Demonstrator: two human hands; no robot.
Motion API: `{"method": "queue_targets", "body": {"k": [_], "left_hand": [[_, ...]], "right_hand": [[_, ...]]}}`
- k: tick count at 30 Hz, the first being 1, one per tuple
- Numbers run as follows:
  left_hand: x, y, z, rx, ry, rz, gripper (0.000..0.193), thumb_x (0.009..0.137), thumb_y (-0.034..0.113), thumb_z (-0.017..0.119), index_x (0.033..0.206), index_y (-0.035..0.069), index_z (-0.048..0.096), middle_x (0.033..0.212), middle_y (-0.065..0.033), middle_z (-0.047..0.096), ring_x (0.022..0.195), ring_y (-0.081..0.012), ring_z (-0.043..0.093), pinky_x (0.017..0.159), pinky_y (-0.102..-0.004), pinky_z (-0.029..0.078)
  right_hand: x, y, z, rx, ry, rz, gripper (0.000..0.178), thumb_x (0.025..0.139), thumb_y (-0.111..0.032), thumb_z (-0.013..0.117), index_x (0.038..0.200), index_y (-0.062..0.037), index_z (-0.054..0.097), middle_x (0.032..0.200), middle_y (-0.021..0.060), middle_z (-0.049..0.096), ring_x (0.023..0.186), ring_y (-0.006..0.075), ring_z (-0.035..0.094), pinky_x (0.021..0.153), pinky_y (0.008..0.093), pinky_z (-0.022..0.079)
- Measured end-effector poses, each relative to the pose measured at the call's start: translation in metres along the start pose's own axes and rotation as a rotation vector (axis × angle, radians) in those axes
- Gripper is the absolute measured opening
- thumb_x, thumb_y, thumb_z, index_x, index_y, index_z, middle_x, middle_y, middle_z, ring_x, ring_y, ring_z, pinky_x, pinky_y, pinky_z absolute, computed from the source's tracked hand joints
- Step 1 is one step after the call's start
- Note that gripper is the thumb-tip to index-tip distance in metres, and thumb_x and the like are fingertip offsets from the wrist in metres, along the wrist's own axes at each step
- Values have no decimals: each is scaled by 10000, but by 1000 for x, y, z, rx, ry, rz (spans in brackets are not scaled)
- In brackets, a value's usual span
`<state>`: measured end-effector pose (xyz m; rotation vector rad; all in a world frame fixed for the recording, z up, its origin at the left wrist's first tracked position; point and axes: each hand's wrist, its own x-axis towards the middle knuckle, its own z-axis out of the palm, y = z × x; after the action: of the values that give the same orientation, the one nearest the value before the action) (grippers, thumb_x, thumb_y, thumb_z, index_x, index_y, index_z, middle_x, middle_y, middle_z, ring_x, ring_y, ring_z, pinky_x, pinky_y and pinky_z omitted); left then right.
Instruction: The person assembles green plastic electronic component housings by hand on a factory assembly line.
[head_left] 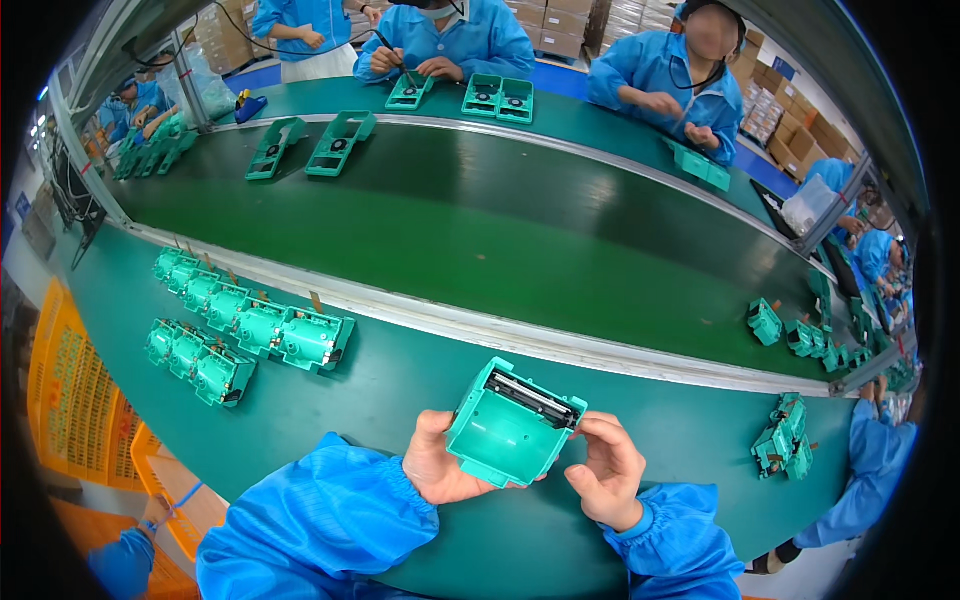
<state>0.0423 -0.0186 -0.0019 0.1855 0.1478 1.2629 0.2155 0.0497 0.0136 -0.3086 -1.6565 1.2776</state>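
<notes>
- Both hands hold one green plastic housing (512, 425) above the near edge of the green table (400, 385): the left hand (440, 462) is curled around its lower left corner with the thumb up along the side, and the right hand (602, 468) pinches its right end, fingertips by the black strip on the top edge.
- Blue sleeves (320, 520) cover both forearms.
- Beyond the table a metal rail (520, 338) borders a dark green conveyor belt (480, 230) that runs across the view.
- To the left on the table stand two rows of finished green units (255, 325), about six in the back row and about three in the front one.
- Two open green housings (310, 145) lie on the belt.
- Three people in blue coats work at the far side; cardboard boxes (800, 125) are stacked behind them.
- An orange crate (70, 390) stands at the left.
</notes>
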Motion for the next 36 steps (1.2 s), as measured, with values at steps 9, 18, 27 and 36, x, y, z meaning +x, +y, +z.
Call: {"method": "queue_targets", "body": {"k": [9, 18, 27, 36], "left_hand": [[-11, 5, 10, 35, -27, 29, 799, 693, 490, 561, 1277, 11, 300, 1210, -208, 416, 1017, -347, 484, 829, -422, 422], [-102, 30, 48, 2414, 1068, 429, 636, 524, 238, 714, 1103, 58, 522, 982, -200, 493, 859, -327, 503, 752, -374, 423], [-153, 70, 17, 2527, 1535, 544, 497, 552, 152, 695, 1014, 38, 554, 1111, -188, 415, 1044, -375, 369, 866, -444, 334], [-163, 99, -14, 2525, 1488, 646, 542, 583, 68, 658, 1090, 6, 480, 1221, -214, 357, 1112, -402, 347, 937, -458, 290]], "right_hand": [[1, 2, 4, 29, 11, 67, 343, 734, -33, 630, 1034, 66, 496, 998, 173, 524, 885, 225, 527, 794, 332, 427], [5, 6, -1, -15, 26, 195, 190, 758, 17, 576, 939, 38, 521, 935, 144, 527, 832, 200, 552, 761, 307, 457], [4, 7, 2, 10, 9, 253, 147, 759, 18, 575, 898, 38, 533, 904, 136, 536, 823, 190, 548, 753, 303, 459], [41, -14, -48, -516, -19, 92, 244, 710, -16, 631, 940, 11, 556, 875, 135, 568, 788, 203, 561, 704, 283, 451]]}}
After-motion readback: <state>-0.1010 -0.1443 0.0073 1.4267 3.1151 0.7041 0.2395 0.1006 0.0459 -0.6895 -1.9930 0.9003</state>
